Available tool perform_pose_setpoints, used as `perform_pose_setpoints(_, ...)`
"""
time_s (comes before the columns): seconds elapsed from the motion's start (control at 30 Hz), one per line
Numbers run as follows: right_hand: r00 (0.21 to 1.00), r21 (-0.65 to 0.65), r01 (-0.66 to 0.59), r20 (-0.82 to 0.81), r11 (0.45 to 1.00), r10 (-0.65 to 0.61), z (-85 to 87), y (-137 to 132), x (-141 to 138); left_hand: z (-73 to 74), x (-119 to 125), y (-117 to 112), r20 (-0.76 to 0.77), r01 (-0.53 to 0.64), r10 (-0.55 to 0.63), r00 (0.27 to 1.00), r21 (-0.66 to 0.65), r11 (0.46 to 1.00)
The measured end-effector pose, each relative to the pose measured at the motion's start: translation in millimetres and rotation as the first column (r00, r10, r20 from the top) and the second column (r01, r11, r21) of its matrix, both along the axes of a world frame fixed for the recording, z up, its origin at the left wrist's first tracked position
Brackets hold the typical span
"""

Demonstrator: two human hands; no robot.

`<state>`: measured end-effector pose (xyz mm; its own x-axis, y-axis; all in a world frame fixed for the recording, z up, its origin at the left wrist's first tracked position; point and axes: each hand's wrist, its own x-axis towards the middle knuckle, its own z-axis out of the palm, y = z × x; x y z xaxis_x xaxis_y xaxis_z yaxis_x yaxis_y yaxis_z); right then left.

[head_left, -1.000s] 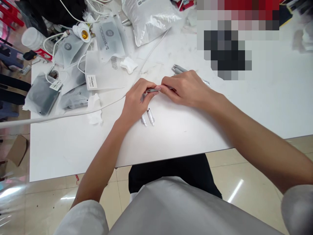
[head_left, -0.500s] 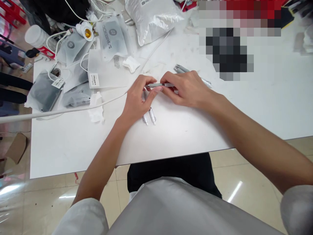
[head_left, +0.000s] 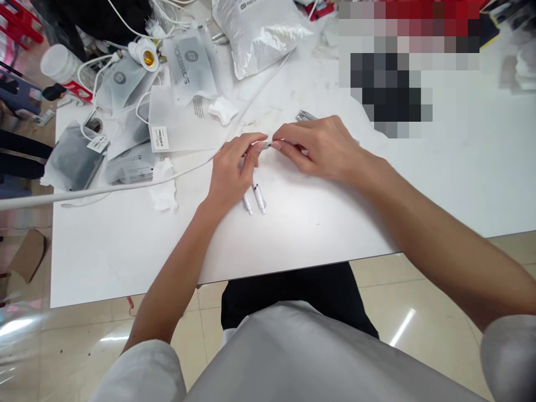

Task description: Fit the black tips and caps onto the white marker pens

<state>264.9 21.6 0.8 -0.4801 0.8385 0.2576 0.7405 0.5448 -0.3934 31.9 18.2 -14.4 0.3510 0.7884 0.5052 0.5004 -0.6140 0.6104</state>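
Between my two hands a slim grey pen (head_left: 267,145) lies nearly level, just above the white table. My left hand (head_left: 232,167) pinches it with thumb and forefinger, and most of its length is hidden by those fingers. At the pen's right end, the thumb and fingertips of my right hand (head_left: 324,145) are closed on its tip. Two pens with clear ends (head_left: 259,199) lie on the table, partly under my left hand. Grey pens (head_left: 305,115) stick out behind my right hand, mostly covered by it.
A white cable (head_left: 184,175) runs across the table (head_left: 318,229) past my left hand. Frosted pouches (head_left: 190,67), crumpled tissue (head_left: 164,187), a lamp socket (head_left: 144,54) and a white jar (head_left: 61,61) crowd the left side. A large silvery bag (head_left: 263,36) sits at the back. Pixelation hides the back right.
Less of the pen shows between my hands than before; its exposed part is now a short stub at the fingertips. My right fingers have straightened slightly, and my left hand has shifted a little.
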Motion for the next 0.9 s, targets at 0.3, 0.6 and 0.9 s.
perform_pose_setpoints(0.3,1.0,-0.019,-0.029,-0.008,0.999,0.029,-0.7,1.7,0.5,-5.1,-2.1,5.0,-0.011,-0.007,0.007,1.0,-0.007,1.0)
perform_pose_setpoints(0.6,1.0,0.01,0.002,0.01,1.0,-0.002,4.1,1.9,7.3,-0.8,-5.4,0.4,0.061,-0.013,0.016,0.998,-0.061,0.998)
perform_pose_setpoints(0.9,0.998,0.07,0.053,-0.02,0.996,-0.052,4.5,3.5,9.4,5.6,-2.3,-2.3,0.157,-0.018,0.031,0.987,-0.08,0.997)
